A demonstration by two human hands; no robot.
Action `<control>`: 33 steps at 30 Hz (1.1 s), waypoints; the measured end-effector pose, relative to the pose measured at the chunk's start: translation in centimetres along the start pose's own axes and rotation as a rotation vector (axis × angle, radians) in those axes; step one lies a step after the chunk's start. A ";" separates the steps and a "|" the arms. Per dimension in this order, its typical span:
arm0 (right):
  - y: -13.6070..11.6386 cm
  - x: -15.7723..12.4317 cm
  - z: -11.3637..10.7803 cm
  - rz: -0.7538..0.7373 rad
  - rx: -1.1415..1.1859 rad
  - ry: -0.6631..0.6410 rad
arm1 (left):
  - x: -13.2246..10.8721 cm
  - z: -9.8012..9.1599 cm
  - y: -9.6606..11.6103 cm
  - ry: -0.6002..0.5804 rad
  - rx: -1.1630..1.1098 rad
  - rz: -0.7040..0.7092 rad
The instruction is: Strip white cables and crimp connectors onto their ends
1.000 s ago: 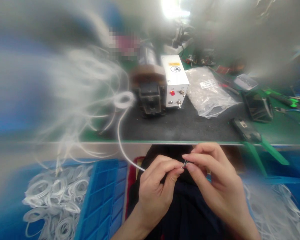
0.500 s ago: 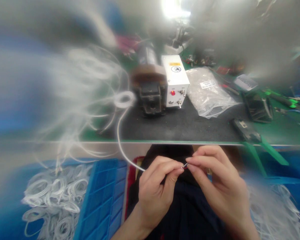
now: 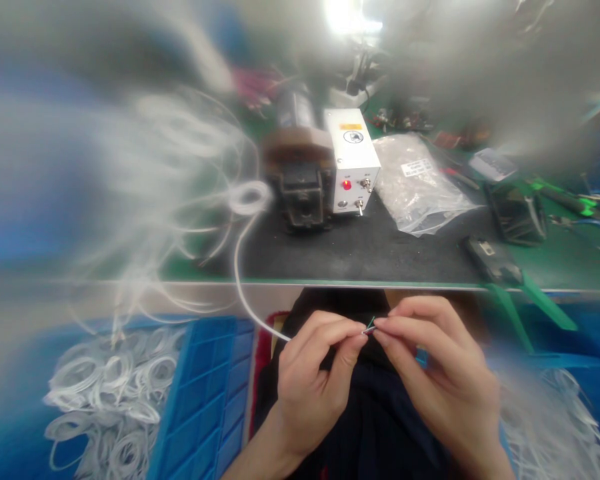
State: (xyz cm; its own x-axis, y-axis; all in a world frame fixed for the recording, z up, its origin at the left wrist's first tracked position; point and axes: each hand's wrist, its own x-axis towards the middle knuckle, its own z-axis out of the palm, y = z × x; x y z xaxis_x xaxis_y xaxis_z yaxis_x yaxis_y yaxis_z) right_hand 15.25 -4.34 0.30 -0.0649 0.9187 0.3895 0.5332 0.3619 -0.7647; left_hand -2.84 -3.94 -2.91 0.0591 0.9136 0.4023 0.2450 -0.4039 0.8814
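My left hand (image 3: 319,363) pinches the end of a white cable (image 3: 245,293) between thumb and forefinger. The cable curves up over the table edge to a small white coil (image 3: 250,198). Thin inner wires (image 3: 369,328), one green and one pale, stick out of the cable end between my hands. My right hand (image 3: 440,367) pinches those wires with thumb and fingertips, close to the left fingertips. The wire tips are mostly hidden by the right fingers.
A black-fronted machine (image 3: 304,193) and a white switch box (image 3: 353,160) with a red light stand on the dark mat. Nearby lie a clear plastic bag (image 3: 420,183) and green-handled pliers (image 3: 520,283). A blue crate (image 3: 195,393) with several coiled cables (image 3: 120,393) sits at left.
A green wire now points up between my fingers, and the red wire seen earlier no longer shows. My right hand has shifted slightly down; the left hand stays nearly still.
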 end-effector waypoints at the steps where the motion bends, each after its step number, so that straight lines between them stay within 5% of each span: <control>1: 0.0 0.0 0.0 0.007 0.007 0.000 | 0.0 0.0 0.0 -0.006 -0.007 -0.006; 20: 0.0 -0.3 0.0 -0.088 -0.147 0.031 | 0.2 0.1 0.1 0.038 0.059 0.043; 33: -0.1 0.2 0.2 0.067 0.008 -0.012 | 0.3 -0.2 0.2 0.019 0.095 0.076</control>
State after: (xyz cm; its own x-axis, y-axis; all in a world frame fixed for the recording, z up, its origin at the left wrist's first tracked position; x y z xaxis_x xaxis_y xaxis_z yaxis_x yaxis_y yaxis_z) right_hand 14.98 -4.18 0.34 -0.0396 0.9428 0.3310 0.5301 0.3006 -0.7929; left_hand -2.94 -3.70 -2.58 0.0627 0.8792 0.4724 0.3309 -0.4649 0.8212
